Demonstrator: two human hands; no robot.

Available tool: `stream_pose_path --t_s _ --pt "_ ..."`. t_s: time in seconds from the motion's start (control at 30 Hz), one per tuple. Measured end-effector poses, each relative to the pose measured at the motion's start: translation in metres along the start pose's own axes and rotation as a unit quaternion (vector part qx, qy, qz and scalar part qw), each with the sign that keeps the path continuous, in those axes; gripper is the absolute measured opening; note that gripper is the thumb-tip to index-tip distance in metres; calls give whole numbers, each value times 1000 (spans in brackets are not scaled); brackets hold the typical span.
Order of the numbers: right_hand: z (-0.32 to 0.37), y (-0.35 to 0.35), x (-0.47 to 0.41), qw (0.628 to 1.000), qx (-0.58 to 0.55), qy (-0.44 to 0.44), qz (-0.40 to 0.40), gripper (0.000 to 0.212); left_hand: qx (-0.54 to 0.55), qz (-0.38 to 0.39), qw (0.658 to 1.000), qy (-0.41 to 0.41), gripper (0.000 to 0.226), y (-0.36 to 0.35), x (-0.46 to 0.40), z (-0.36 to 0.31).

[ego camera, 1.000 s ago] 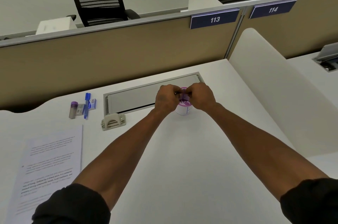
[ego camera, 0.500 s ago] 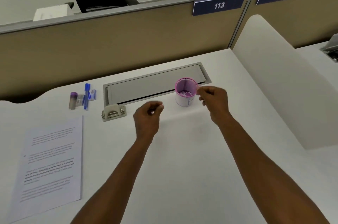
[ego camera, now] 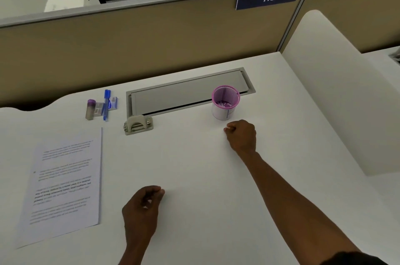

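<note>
A pink mesh cup [ego camera: 225,100] with a white label round its lower part stands on the white desk [ego camera: 194,167] by the right end of a grey cable hatch [ego camera: 186,91]. Small pale bits lie in its bottom. My right hand [ego camera: 241,135] rests on the desk just in front of the cup, apart from it, fingers curled into a fist with nothing seen in it. My left hand [ego camera: 142,208] hovers near the desk's front, fingers loosely curled and holding nothing.
A printed sheet [ego camera: 65,182] lies at the left. Behind it are a purple-capped tube [ego camera: 90,109], a blue pen [ego camera: 106,104], a small box [ego camera: 113,103] and a grey hole punch [ego camera: 138,126]. A white divider [ego camera: 337,91] bounds the right side, a tan partition [ego camera: 151,33] the back.
Both hands left the cup's rim and drew back toward me. The left hand pulled far back to the desk's front; the right stopped just short of the cup.
</note>
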State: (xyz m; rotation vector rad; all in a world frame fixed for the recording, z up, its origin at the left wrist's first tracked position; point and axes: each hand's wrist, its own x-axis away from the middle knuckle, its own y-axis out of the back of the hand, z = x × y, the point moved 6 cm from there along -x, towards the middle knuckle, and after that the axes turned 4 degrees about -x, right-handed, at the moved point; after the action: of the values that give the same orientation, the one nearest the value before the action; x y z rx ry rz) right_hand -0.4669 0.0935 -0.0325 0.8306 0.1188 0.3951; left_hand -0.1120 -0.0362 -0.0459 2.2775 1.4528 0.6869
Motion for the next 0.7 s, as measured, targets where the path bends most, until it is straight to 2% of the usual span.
stream_pose_path --t_s 0.2,0.37,0.43,0.47,0.53,0.57,0.63,0.7 --pt "13 0 1 997 62 32 -19 13 6 -12 1000 -3 13 11 -5 3" --pt "17 -5 4 994 101 32 30 15 22 -11 1000 -16 13 11 -8 -3" --pt "15 -6 7 997 27 -10 68 15 26 -15 999 -21 13 12 -9 -4" --pt "15 -4 9 993 -62 -50 89 14 25 -19 999 -22 13 13 -11 -3" --pt "24 6 13 949 -266 -121 118 12 14 -28 999 -32 14 18 -14 -1" --pt "32 19 8 933 -325 -117 103 13 3 -33 999 -42 15 20 -15 0" --pt "50 50 -11 936 -344 -64 39 13 -26 -44 997 -65 16 25 -16 4" --pt "73 77 -33 973 -226 16 -35 9 -66 -48 991 -103 18 29 -17 5"
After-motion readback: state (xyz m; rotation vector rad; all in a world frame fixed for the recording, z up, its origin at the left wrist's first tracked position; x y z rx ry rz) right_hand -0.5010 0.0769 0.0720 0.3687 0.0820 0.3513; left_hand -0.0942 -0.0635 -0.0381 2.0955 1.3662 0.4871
